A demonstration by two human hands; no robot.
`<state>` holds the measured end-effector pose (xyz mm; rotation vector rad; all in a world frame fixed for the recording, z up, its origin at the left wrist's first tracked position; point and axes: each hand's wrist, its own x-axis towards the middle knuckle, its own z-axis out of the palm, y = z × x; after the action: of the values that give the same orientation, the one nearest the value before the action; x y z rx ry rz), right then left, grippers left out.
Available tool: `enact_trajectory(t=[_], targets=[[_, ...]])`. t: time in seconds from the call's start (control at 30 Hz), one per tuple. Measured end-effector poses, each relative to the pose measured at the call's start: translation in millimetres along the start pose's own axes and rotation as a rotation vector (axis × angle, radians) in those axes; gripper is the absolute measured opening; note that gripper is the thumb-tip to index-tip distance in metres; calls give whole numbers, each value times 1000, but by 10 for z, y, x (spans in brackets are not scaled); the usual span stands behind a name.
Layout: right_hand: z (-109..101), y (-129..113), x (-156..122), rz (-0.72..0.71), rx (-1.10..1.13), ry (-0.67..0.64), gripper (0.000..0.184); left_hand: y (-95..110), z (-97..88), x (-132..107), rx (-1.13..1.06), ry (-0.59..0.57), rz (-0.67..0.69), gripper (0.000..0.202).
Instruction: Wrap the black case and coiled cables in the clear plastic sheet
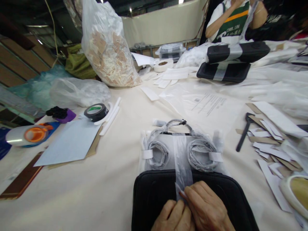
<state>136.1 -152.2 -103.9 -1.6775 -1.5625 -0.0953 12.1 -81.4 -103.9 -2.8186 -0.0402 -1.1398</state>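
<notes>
A black bag (152,195) lies in front of me, with a pale wrapped part (172,144) at its far side carrying two coiled, plastic-wrapped straps (201,154) and a wrapped handle (176,122). Down the middle runs a translucent plastic strip (182,157). My right hand (207,205) is closed on the near end of this strip, fingertips pinched together. Close against it, my left hand (175,216) is also closed, its fingers curled at the same end of the strip. Both hands rest over the bag and hide its middle.
At left are a black tape roll (96,112), a pale blue sheet (72,141) and a clear tape roll (26,136). A scrap-filled plastic bag (109,48) stands behind. Paper strips (276,138) and a black tool (244,133) lie right. Beyond more black bags (238,53) is a person (234,22).
</notes>
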Motion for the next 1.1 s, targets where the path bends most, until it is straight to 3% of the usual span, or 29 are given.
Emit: enact_trajectory(t=[0.13,0.4,0.67,0.87,1.1], targets=[[-22,-14,6,8,11,-28,23,19,59,-86,60,-39,2,29],[-6,-18,-3,42,-37,-9,24,36,103,-174,64,9,-8,29],[-118,-62,162,151,-188,-77,31,-3,34,-109,-38,-5,-45,34],[-135,-41,241,198,-240,-95,25,-1,19,-86,-5,32,-28,30],[-122,-52,266,271,-288,-134,30,-4,-32,9,25,-13,-26,37]])
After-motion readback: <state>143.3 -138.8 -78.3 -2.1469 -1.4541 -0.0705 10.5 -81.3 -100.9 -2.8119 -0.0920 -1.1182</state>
